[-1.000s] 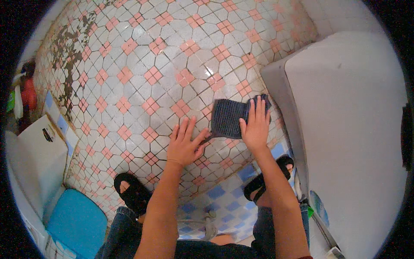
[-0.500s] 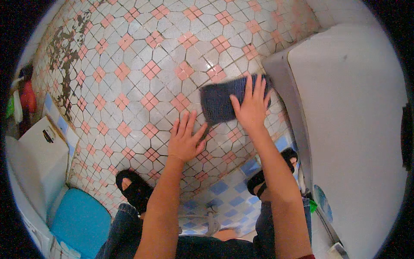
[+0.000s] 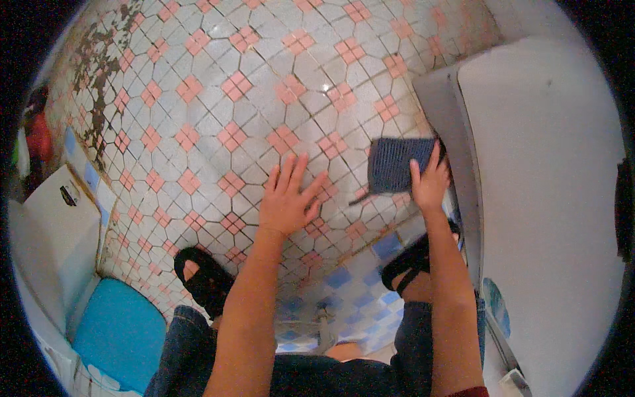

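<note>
now the right hand (image 3: 430,185) presses the dark cloth (image 3: 397,162) against the tiled wall (image 3: 218,86).

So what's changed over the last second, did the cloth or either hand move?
The right hand slid the dark cloth up and to the right across the tiled wall, toward the white panel. It still presses on the cloth. The left hand stays flat on the tiles, fingers spread, in much the same spot.

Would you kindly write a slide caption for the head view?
Right hand presses a dark cloth against the tiled wall; left hand rests flat beside it.
</note>
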`<action>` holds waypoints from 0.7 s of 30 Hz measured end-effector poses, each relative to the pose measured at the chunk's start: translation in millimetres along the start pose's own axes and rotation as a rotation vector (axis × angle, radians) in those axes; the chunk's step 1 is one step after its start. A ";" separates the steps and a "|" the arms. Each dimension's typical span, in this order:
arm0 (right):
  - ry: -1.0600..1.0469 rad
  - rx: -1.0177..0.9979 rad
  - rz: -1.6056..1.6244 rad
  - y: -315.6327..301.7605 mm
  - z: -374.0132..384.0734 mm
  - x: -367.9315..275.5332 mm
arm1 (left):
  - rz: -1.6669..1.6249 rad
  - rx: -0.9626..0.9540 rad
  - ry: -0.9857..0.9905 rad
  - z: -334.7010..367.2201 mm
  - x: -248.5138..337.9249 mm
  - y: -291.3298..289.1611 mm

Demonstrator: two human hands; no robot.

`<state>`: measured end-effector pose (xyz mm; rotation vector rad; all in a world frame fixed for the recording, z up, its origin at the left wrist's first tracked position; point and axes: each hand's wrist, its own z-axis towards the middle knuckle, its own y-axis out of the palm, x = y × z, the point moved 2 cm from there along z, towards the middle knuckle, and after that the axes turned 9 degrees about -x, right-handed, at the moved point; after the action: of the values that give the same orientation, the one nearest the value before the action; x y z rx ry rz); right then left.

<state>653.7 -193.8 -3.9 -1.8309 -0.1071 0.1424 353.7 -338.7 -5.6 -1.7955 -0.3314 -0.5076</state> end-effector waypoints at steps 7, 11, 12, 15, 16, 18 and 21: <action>0.183 0.051 -0.068 14.9 -21.4 -27.4 | -0.001 0.048 -0.006 5.2 -4.0 -2.8; 0.204 0.051 -0.043 28.9 -62.5 -40.4 | -0.113 0.154 -0.085 15.9 17.8 1.9; 0.202 0.046 -0.050 27.9 -70.2 -41.2 | -0.102 0.055 0.016 20.9 35.3 8.2; 0.156 -0.016 0.018 31.4 -92.9 -50.0 | -0.002 -0.079 0.258 29.0 86.4 27.8; 0.132 -0.042 0.064 33.5 -97.0 -53.2 | 0.062 -0.023 0.300 24.4 93.7 42.9; 0.127 -0.013 0.050 29.2 -87.2 -42.4 | 0.014 0.035 0.206 33.4 105.0 52.3; 0.128 0.094 -0.003 21.5 -57.0 -11.1 | 0.100 0.048 0.152 54.2 122.4 56.4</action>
<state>651.4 -255.5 -9.5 -1.7409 -0.0132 0.0278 495.3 -306.7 -3.7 -1.7069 -0.1462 -0.5569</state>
